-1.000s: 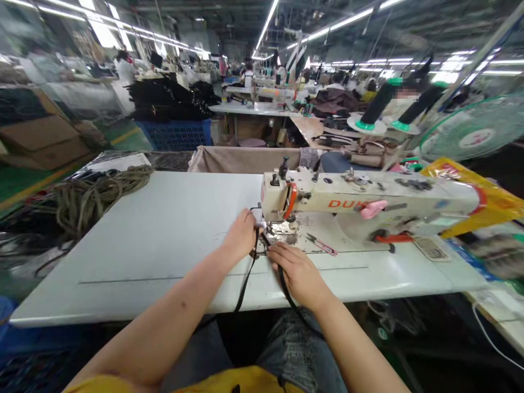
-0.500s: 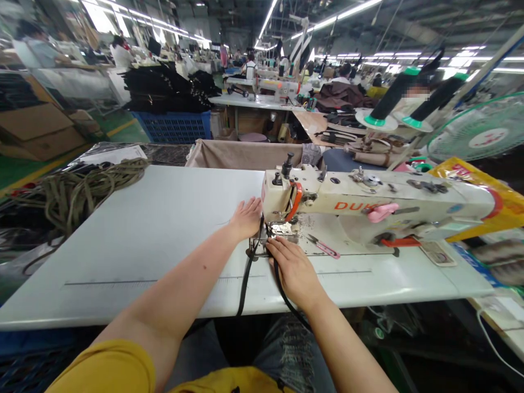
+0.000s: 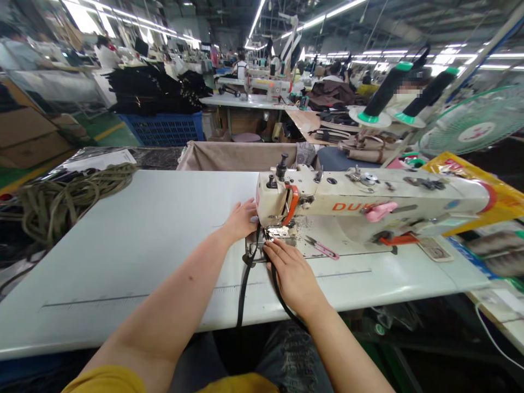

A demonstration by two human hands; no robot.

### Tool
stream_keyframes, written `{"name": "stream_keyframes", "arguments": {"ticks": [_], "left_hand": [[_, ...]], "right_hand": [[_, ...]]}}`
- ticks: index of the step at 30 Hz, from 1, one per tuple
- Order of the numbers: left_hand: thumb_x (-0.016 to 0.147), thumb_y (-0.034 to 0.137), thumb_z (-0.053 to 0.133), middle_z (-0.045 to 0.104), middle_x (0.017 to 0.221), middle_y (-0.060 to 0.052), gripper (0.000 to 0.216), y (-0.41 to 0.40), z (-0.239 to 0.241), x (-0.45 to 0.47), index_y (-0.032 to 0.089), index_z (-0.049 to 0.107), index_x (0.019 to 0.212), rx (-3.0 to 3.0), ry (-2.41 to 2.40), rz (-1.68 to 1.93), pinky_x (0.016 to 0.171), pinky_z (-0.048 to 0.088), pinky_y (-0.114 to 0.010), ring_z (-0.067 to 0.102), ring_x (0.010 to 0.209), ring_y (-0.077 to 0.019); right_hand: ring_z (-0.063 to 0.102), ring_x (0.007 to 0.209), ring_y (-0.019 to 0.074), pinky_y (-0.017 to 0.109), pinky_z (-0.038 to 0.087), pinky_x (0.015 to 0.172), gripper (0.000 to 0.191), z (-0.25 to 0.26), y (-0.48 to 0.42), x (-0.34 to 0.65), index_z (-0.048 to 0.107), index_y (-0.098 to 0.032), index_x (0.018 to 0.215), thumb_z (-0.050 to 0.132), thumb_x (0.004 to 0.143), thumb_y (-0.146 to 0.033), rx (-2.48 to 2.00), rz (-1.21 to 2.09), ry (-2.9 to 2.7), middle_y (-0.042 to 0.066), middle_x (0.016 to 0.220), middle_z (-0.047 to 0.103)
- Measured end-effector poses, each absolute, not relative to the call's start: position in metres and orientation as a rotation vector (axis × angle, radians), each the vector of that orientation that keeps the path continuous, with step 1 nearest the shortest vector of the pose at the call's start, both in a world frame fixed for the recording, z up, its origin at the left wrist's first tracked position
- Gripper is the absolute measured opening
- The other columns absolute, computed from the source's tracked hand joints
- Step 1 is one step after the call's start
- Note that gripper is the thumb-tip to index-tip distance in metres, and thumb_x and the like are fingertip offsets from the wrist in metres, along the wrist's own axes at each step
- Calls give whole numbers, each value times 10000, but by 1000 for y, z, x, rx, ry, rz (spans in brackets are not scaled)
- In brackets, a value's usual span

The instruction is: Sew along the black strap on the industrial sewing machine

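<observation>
A cream sewing machine [image 3: 368, 204] stands on the white table [image 3: 135, 245]. A black strap [image 3: 244, 284] runs from under its needle area over the table's front edge into my lap. My left hand [image 3: 242, 218] lies just left of the machine head, fingers stretched out flat toward the needle, touching the strap's far end. My right hand [image 3: 291, 273] rests palm down in front of the needle plate, fingers extended and pressing the strap onto the bed.
Pink-handled snips [image 3: 321, 247] lie on the machine bed right of the needle. A pile of olive cord [image 3: 69, 199] sits at the table's left. A yellow bag [image 3: 483, 185] and a fan [image 3: 475, 128] are at right; thread cones [image 3: 385, 90] stand behind. Other workstations fill the background.
My left hand has opened from a closed grip on the strap and slid up beside the machine head. My right hand has edged forward toward the needle plate.
</observation>
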State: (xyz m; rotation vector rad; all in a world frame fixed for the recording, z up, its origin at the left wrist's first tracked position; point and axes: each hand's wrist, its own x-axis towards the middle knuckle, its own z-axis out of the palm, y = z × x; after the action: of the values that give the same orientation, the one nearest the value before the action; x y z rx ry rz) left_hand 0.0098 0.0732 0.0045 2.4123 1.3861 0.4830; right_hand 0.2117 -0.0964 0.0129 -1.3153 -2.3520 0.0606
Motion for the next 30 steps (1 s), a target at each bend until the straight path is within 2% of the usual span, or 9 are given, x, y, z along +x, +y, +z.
{"name": "stream_keyframes", "arguments": {"ticks": [4,9,13,22,26,30], "left_hand": [[833,156,713,707,1471,-90,455,72,5,11,273,802,1263,2395,1393,512,1298,334,-670,563,1465,-390],[835,166,710,702,1480,-82,434,70,6,12,282,810,1241,2390,1415,532,1307,338,-651,569,1464,-380],[852,178,702,705,1472,-78,380,69,5,12,279,817,1200,2408,1417,533,1307,345,-644,569,1462,-377],[849,162,704,711,1454,-79,440,70,5,13,298,802,1257,2434,1445,512,1290,381,-632,606,1410,-373],[882,156,669,701,1463,-95,422,70,4,14,288,794,1262,2429,1464,509,1281,397,-630,593,1429,-367],[927,195,637,654,1519,-118,483,67,4,16,262,714,1399,2431,1511,455,1317,342,-627,545,1481,-368]], "right_hand": [[510,1524,299,525,483,1250,437,13,-97,212,611,-175,1552,535,1126,-235,-1326,56,-2346,111,1587,609],[491,1536,300,510,464,1268,429,13,-97,212,610,-127,1538,522,1135,-244,-1340,60,-2366,111,1611,587],[497,1535,299,521,474,1259,436,14,-98,212,603,-151,1553,519,1135,-242,-1329,56,-2355,119,1603,593],[526,1512,304,530,487,1236,429,16,-98,212,609,-190,1551,522,1139,-273,-1324,62,-2335,112,1589,607],[556,1479,293,541,447,1260,403,16,-99,213,633,-200,1520,520,1140,-266,-1305,51,-2337,107,1548,646],[571,1462,279,567,397,1291,391,14,-102,215,642,-205,1502,504,1137,-217,-1261,19,-2330,103,1499,683]]}}
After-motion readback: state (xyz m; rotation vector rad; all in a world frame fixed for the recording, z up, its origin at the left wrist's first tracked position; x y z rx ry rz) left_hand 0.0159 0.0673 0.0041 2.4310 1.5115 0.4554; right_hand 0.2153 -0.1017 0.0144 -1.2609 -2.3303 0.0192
